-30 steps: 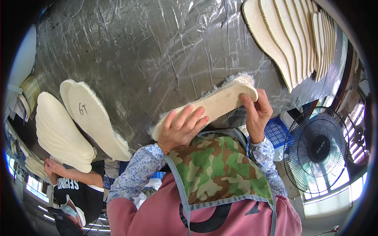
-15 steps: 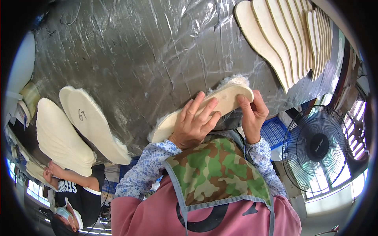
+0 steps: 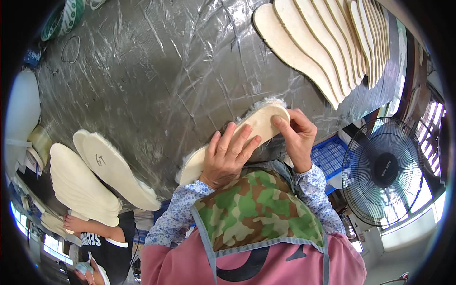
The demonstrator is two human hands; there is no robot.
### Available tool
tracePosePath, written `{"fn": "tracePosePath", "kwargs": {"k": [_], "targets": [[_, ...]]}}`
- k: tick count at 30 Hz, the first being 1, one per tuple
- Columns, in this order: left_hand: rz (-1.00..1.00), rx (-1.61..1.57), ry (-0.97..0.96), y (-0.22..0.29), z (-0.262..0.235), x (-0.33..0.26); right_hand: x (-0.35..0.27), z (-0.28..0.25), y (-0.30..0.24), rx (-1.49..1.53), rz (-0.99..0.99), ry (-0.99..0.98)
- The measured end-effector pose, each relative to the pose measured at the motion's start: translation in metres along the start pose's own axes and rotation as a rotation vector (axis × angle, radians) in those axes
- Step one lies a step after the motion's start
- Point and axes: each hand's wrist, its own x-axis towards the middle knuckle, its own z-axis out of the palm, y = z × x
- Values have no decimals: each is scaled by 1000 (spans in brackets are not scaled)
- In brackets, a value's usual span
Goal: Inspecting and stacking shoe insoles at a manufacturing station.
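A cream insole (image 3: pixel 263 120) with white fleece fringing its edge lies slantwise at the table's near edge, fleece side underneath. My left hand (image 3: pixel 227 156) rests flat across its middle, fingers stretched and spread on the smooth face. At the right end, my right hand (image 3: pixel 295 135) pinches the rim, the thumb on top and the fingers curled beneath. Those fingertips are partly hidden by the insole. To the left, a pair of fleece-edged insoles (image 3: pixel 111 164) with a handwritten mark overlap beside a fanned stack of plain cream insoles (image 3: pixel 78 183).
Clear plastic film covers the dark table (image 3: pixel 142 90). More insoles (image 3: pixel 304 45) stand fanned out at far right. A roll of green-and-white tape (image 3: pixel 61 21) sits at far left. Right of me are a black fan (image 3: pixel 384 171) and a blue crate (image 3: pixel 327 156). A masked co-worker (image 3: pixel 107 247) is at lower left.
The view has shifted, bringing the tape roll into sight. Both hands keep their places on the insole, with the right thumb still over its end. The co-worker's arm has moved.
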Motion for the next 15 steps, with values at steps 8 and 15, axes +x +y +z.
{"fn": "tracePosePath", "kwargs": {"k": [8, 15], "targets": [[-14, 55, 30, 2, 9, -5, 4, -4, -16, -274, -287, 55], [-29, 95, -6, 5, 11, -4, 12, 5, -6, -207, -204, 148]]}}
